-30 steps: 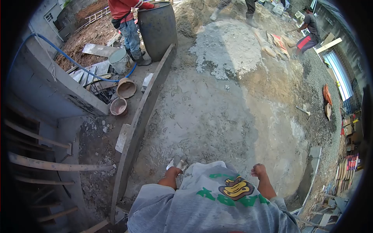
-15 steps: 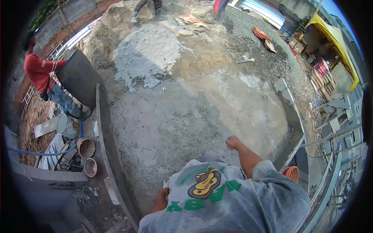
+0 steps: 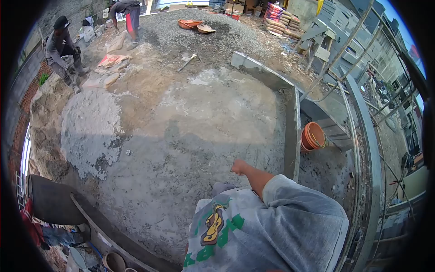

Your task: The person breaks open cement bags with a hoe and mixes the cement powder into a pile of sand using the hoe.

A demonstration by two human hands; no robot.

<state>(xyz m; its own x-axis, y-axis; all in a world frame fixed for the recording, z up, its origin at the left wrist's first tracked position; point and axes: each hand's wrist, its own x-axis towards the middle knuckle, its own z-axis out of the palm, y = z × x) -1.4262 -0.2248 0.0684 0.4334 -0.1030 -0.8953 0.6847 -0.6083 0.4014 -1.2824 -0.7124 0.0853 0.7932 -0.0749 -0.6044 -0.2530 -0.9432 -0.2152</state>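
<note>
My right hand [image 3: 237, 167] reaches forward over the grey cement floor [image 3: 181, 181], its fingers curled in; whether anything small is inside them cannot be seen. The grey shirt [image 3: 272, 217] covers the bottom of the view, and my left hand is hidden behind or below it. Just ahead of the shirt a shoe tip [image 3: 223, 187] shows on the wet-looking floor. A pale heap of powder [image 3: 90, 127] lies on the left.
Stacked orange buckets [image 3: 313, 137] stand beyond the low wall [image 3: 291, 131] at right. A hoe-like tool [image 3: 188, 61] lies near gravel [image 3: 217, 41]. Two people [image 3: 61, 50] work at upper left; a third stands by a dark drum [image 3: 54, 201] at lower left.
The view has swung right, so the drum and powder heap now appear farther left and the orange buckets show fully. My left hand has gone out of sight; my right hand still has curled fingers.
</note>
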